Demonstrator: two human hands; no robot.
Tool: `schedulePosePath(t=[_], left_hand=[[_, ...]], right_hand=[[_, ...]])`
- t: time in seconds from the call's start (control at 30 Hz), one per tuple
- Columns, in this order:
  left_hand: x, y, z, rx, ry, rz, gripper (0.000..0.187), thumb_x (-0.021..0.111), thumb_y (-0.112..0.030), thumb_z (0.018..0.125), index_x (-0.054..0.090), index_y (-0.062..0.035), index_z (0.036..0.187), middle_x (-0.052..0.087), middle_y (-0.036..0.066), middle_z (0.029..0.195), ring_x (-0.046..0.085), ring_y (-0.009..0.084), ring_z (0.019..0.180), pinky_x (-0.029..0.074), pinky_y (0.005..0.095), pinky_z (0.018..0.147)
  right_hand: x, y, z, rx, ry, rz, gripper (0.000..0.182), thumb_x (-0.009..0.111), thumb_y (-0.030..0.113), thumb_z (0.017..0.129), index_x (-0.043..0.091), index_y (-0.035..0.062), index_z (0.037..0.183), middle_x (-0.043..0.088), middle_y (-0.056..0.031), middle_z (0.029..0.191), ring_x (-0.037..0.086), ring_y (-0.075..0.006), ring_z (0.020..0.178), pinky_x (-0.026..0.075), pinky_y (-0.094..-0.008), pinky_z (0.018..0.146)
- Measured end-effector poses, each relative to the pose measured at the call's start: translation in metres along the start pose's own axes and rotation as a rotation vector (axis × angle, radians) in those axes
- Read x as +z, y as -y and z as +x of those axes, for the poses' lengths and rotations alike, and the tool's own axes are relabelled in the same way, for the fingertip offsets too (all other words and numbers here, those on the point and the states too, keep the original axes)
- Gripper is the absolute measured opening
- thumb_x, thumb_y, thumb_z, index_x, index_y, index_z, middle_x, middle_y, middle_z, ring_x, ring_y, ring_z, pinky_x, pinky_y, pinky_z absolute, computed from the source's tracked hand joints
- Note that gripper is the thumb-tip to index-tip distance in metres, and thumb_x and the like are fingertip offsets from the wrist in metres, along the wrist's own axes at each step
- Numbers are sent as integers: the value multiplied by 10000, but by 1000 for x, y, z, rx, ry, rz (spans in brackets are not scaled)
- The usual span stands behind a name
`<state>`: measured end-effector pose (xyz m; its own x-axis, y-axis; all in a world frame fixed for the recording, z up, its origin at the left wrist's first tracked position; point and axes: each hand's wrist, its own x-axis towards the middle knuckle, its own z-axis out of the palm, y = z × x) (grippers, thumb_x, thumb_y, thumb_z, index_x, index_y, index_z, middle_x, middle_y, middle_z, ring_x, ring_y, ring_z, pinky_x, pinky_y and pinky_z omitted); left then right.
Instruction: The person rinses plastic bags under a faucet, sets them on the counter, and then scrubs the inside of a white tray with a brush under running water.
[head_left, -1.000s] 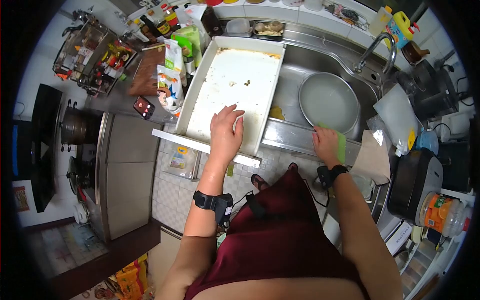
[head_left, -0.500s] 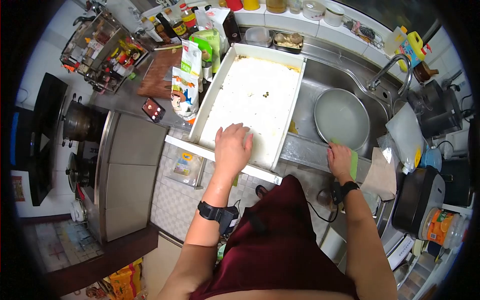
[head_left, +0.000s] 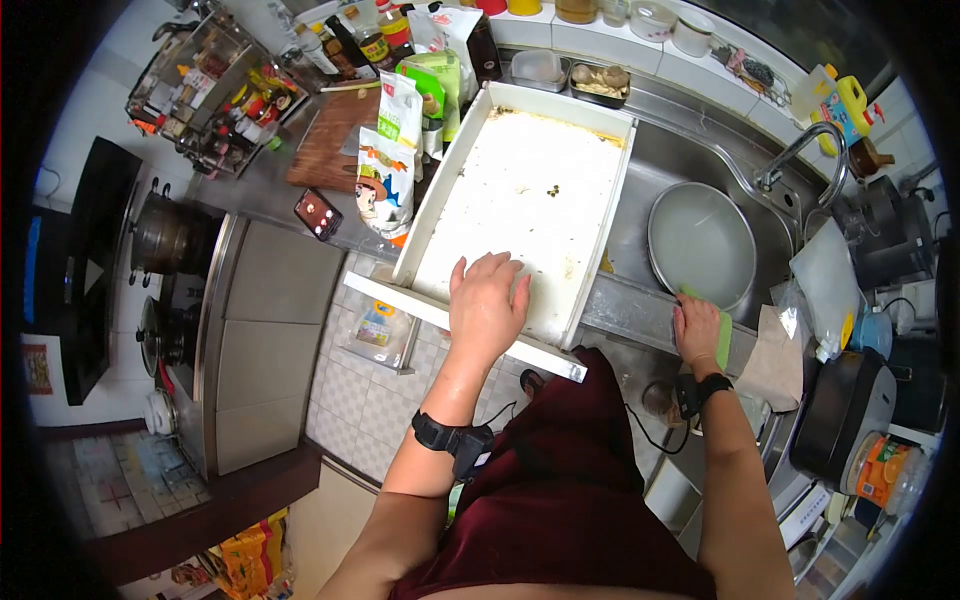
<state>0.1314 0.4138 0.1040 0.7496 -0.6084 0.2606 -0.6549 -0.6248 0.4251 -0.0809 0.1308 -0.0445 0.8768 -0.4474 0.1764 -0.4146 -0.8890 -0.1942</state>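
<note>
A white drawer (head_left: 398, 306) rests tilted across the counter and the sink's left side, with dark specks and brownish stains on its bottom. My left hand (head_left: 487, 312) reaches over its front edge, fingers stretched out and lying on or just above the drawer bottom; nothing is in them. At the sink's front rim, my right hand (head_left: 697, 332) is curled over a green cloth (head_left: 724, 342), which shows beyond the fingertips and beside the palm. A round metal basin (head_left: 702, 245) with cloudy liquid sits in the sink, just beyond my right hand.
The faucet (head_left: 815, 150) arches over the sink's back right. Left of the drawer stand food bags (head_left: 388, 180), a wooden cutting board (head_left: 325, 145) and a phone (head_left: 318, 214). A brown paper piece (head_left: 772, 358) and a black appliance (head_left: 835, 410) are at the right.
The whole view has shifted, so the drawer, sink and both hands appear farther right. Relative to the drawer and the sink rim, my hands are in nearly the same places.
</note>
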Motion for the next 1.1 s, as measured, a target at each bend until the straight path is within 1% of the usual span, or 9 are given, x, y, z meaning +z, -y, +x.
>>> schedulePosePath(t=[0.2,0.3,0.8,1.1], left_hand=[[-1,-1,0,5,3,-12,211,569,-190,803,629,-48,947,606,123,1040,541,297,1030,286,471,983],[0,0,1,11,2,-13,208,568,-190,804,628,-47,944,609,123,1035,544,297,1024,286,472,983],[0,0,1,10,10,1,208,566,-201,810,631,-59,949,611,111,1034,545,277,1020,295,466,977],[3,1,0,-6,22,8,217,553,-220,822,630,-60,948,612,112,1039,547,271,1016,289,455,983]], right_hand=[[1,0,0,-6,-32,-14,260,504,231,847,564,94,1059,584,-84,953,516,-261,947,344,-389,892],[0,0,0,-16,-15,-23,259,508,227,844,564,90,1057,583,-81,952,517,-254,946,344,-385,894],[1,-2,0,6,10,-22,266,517,223,834,569,85,1055,582,-84,972,516,-251,959,348,-388,891],[4,-4,-2,7,-14,2,257,515,233,836,577,83,1035,595,-80,950,528,-249,945,356,-394,890]])
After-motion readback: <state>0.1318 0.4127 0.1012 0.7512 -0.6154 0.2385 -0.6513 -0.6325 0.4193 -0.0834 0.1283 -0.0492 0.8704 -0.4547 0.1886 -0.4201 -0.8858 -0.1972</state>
